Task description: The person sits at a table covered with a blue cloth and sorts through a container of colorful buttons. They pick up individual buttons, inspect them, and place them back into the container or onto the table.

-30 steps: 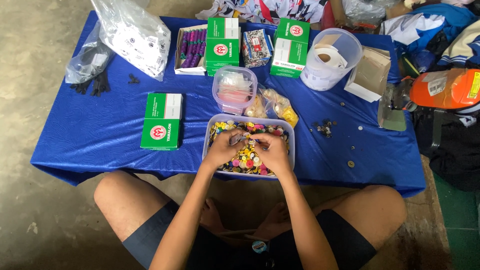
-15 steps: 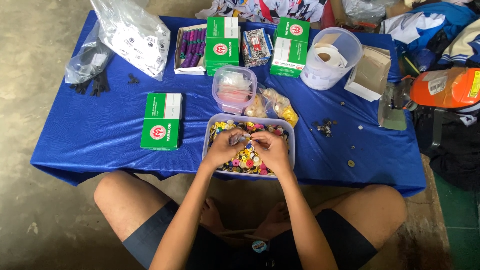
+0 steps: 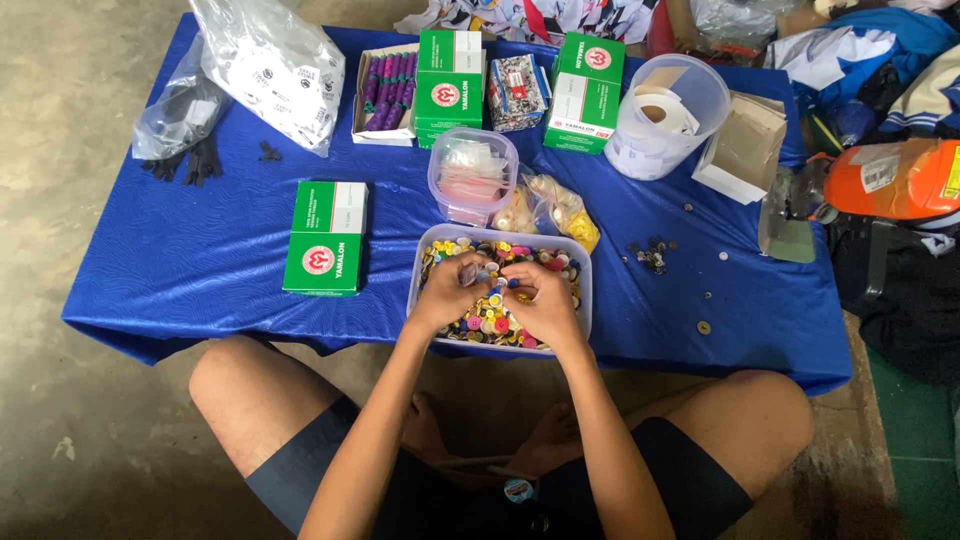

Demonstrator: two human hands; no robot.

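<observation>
A: Buttons (image 3: 500, 322), mixed colours, heaped in the clear tub (image 3: 585, 300) at the near edge of the blue surface (image 3: 200, 270). Left hand (image 3: 452, 292) curled over the pile, fingers pinched; on what, cannot tell.

B: Right hand (image 3: 540, 300)?

A: Same, fingertips bunched beside the left, grip hidden. Best to lift one button clear, pinching lightly, before sorting.

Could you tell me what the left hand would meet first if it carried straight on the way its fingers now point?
Probably the right hand: the left hand points right and slightly away across the button tray, fingertips nearly touching.
</observation>
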